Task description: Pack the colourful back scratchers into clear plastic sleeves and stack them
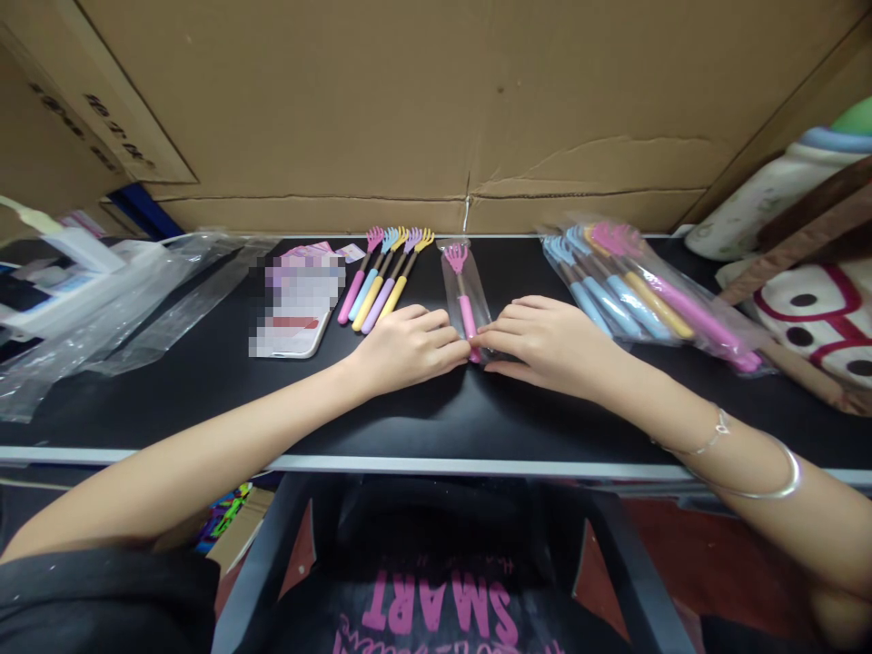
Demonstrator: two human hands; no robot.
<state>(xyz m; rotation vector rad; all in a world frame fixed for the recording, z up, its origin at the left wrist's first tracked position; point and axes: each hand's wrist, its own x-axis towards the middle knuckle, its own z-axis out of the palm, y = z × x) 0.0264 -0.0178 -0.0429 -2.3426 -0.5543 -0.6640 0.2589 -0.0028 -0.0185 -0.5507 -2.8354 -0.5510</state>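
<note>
At table (204,381) centre, both my hands (409,345) (545,341) pinch bagged scratcher's (465,295) near end; its long axis points away.

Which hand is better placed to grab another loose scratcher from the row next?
Probably the left hand: the loose scratchers lie just beyond it on the table. The right hand sits past the bagged pink scratcher, nearer the packed pile.
</note>
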